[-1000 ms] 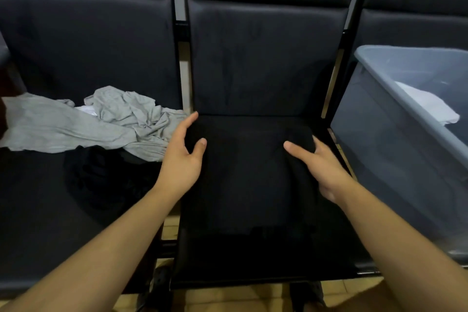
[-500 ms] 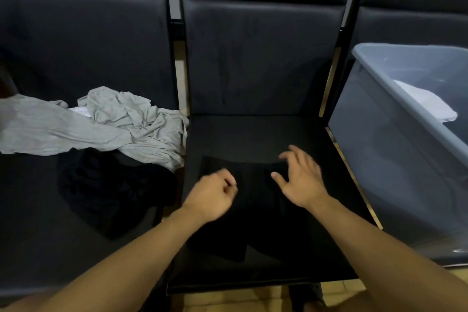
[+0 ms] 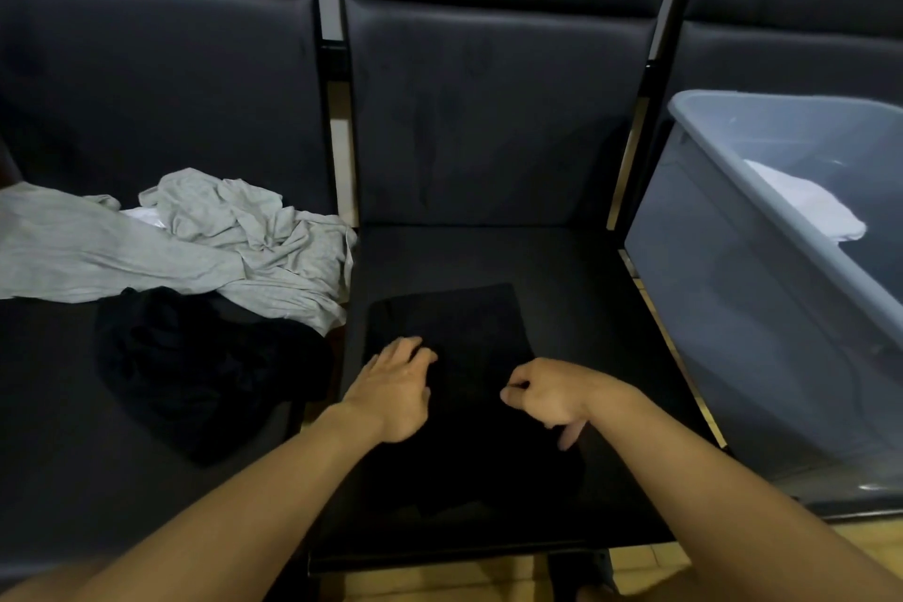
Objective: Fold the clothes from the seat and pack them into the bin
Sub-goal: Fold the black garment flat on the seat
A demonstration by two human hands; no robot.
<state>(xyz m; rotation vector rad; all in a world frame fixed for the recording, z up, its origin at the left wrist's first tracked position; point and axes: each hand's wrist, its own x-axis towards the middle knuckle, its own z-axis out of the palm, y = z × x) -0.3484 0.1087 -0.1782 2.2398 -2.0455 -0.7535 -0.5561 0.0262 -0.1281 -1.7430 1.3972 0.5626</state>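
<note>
Left hand fingers: the left hand (image 3: 393,389) lies palm down on the black garment (image 3: 454,347), fingers (image 3: 413,350) stretched forward and slightly spread, flat on the cloth, gripping nothing.
Right hand fingers: the right hand (image 3: 549,394) is curled into a loose fist over the near right part of the same garment; thumb and forefinger meet at the tip, but against the dark cloth I cannot tell whether a fold is pinched between them.
Black garment: folded into a flat, roughly rectangular block on the middle seat (image 3: 576,269), its far edge straight, its near part running under both hands toward the seat's near edge.
Middle seat: dark padded cushion with an upright backrest; bare cushion shows far of the garment and to its right.
Grey clothes (image 3: 205,240): a crumpled heap on the left seat (image 3: 58,381), spreading to the left edge of the view and hanging just over the gap toward the middle seat; a bit of white cloth shows in the heap.
Dark clothes (image 3: 195,357): a rumpled black pile on the left seat, near of the grey heap and touching it.
Bin (image 3: 762,308): a grey translucent plastic tub on the right, just beside the middle seat.
White garment (image 3: 806,205): lies inside the bin, partly hidden by the bin's rim.
Floor (image 3: 464,582): light-coloured strip at the near edge, below the seats.
</note>
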